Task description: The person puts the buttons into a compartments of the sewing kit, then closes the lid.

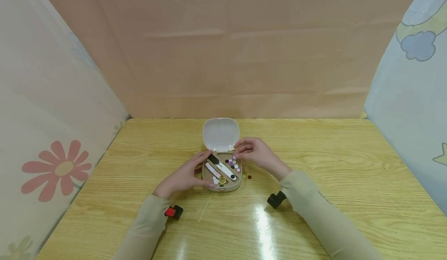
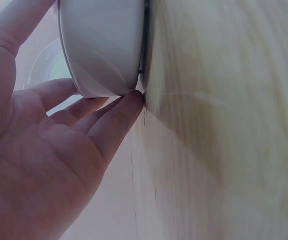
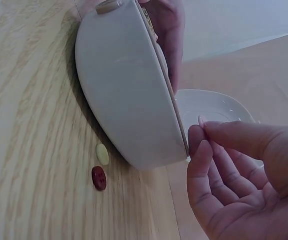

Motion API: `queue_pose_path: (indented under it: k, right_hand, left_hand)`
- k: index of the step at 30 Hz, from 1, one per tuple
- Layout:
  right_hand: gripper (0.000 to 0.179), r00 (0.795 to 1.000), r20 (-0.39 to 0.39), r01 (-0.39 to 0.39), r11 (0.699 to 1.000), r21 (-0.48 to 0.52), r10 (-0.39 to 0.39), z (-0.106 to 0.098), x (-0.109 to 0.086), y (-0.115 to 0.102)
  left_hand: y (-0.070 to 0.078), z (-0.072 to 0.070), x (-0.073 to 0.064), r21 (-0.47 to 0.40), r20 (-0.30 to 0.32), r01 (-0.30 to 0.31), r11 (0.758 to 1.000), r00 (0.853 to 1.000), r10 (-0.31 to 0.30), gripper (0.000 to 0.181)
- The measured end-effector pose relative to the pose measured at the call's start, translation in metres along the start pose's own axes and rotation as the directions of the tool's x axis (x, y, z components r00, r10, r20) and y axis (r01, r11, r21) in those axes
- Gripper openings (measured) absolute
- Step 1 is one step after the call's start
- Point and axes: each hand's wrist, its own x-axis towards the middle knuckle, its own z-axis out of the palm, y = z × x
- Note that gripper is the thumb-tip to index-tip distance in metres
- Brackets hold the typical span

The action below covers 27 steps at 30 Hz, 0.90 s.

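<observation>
A small white sewing box (image 1: pixel 228 189) stands on the table with its lid (image 1: pixel 221 134) raised at the back. My left hand (image 1: pixel 183 176) grips its left side, thumb at the front and fingers farther back. Over the right compartment, my right hand (image 1: pixel 260 154) pinches a small pale button (image 3: pixel 201 120) between thumb and forefinger. Several buttons (image 1: pixel 238 166) lie in that compartment. A white tool with a black end (image 1: pixel 225 170) lies diagonally across the middle. Left of it are a pink-and-white strip (image 1: pixel 213 170), a gold ring (image 1: pixel 222 180) and white discs (image 1: pixel 215 180).
Beside the box's right side, a yellow button (image 3: pixel 102 154) and a dark red button (image 3: pixel 98 178) lie on the wooden table (image 1: pixel 314 147). A pale thread-like line (image 1: pixel 205 209) runs in front of the box. Fabric walls enclose the table at the back and sides.
</observation>
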Motion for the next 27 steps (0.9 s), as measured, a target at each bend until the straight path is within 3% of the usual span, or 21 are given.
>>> queue_pose_path:
  k: [7, 16, 27]
  right_hand:
    - [0.027, 0.998, -0.042, -0.037, 0.999, 0.008, 0.037, 0.005, 0.007, -0.002]
    - [0.029, 0.999, -0.048, 0.004, 1.000, 0.008, -0.004, 0.012, 0.013, -0.005]
    - [0.028, 0.995, -0.082, -0.050, 0.999, 0.021, 0.052, 0.014, 0.014, -0.003]
  left_hand:
    - [0.000, 0.000, 0.000, 0.000, 0.007, -0.004, 1.000, 1.000, 0.004, 0.096]
    - [-0.001, 0.000, 0.000, -0.020, 0.010, -0.044, 0.999, 0.999, 0.044, 0.096]
    - [-0.002, -0.001, 0.001, -0.020, 0.017, -0.035, 0.999, 0.999, 0.036, 0.096]
